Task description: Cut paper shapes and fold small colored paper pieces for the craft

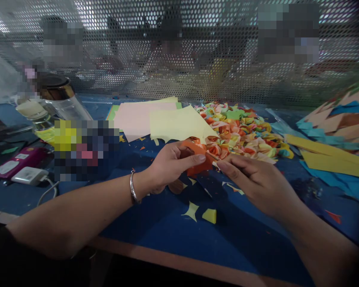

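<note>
My left hand [176, 163], with a silver bangle at the wrist, is closed on a piece of orange paper [194, 169], thumb on top. The paper looks bent or curled. Just right of it, my right hand [248, 175] is in a pinch, its fingertips close to the paper's edge. Between them is something thin like a stick, with a pale end; its full shape is hidden. Below the hands, a pale star-shaped paper scrap [192, 211] and a small yellow piece [209, 215] lie on the blue table [155, 239].
Behind my hands are pink sheets [134, 117], a cream sheet [179, 123] and a heap of curled coloured paper pieces [245, 135]. Yellow strips [332, 157] and folded paper stand right. At left are a clear bottle [68, 103], a magenta box [19, 161] and a white charger [30, 175]. A perforated metal panel [197, 79] rises behind.
</note>
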`<state>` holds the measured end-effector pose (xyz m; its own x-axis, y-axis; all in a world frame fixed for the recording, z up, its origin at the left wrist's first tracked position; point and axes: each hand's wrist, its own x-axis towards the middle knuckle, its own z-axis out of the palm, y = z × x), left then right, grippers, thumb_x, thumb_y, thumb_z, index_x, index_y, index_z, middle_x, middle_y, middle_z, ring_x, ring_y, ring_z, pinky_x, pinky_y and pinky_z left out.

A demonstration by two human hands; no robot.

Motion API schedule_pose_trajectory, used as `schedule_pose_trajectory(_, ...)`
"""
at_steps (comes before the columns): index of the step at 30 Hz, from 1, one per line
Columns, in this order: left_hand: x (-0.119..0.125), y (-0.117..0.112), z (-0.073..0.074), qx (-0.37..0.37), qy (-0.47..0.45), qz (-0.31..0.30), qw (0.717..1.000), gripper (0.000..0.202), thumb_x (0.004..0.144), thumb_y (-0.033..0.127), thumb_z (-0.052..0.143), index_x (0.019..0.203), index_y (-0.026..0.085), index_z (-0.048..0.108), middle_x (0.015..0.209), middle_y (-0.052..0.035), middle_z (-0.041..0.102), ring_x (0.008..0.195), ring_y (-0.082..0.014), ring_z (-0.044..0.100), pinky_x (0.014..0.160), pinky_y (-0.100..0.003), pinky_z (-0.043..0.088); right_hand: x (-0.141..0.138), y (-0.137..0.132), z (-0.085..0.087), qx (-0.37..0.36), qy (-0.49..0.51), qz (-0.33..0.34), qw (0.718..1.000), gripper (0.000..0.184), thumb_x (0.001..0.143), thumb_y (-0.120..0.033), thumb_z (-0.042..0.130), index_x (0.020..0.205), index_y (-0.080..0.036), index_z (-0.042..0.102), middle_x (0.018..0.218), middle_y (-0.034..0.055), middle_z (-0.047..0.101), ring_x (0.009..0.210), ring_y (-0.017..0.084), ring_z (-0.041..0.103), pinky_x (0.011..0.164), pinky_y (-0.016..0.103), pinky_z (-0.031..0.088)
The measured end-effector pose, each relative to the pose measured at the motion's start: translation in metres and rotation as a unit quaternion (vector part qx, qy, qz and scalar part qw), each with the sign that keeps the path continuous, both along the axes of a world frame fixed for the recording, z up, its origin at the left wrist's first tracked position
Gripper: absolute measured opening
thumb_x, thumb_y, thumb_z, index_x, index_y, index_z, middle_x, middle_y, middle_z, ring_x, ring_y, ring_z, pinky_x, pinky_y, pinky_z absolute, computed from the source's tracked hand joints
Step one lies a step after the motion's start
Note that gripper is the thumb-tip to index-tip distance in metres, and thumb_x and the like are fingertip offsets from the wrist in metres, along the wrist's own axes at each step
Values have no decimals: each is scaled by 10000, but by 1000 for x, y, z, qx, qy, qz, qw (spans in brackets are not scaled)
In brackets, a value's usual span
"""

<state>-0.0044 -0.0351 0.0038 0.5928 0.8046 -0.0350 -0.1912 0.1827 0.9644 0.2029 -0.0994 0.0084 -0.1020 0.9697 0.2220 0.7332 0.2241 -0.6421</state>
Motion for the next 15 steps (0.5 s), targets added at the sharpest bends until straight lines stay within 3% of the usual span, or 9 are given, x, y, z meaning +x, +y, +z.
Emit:
schedule_pose_trajectory(5,-1,2,-2,-2,8,-9,1000,230,812,360,823,897,187,697,807,-12,747,648,-113,688,604,-226,531,0,0,-1,-4,-1,1,1000,612,993,-755,435,678,-238,524,592,0,503,531,150,464,518,317,356)
schedule_pose_trajectory(15,-1,3,-4,8,15,-26,1000,242,817,369,827,884,187,683,761,-8,734,618,-110,674,562,-221,497,2,0,-2,-10,-7,3,1000,590,1008,-726,434,685,-240,520,596,1,495,547,159,468,540,326,357)
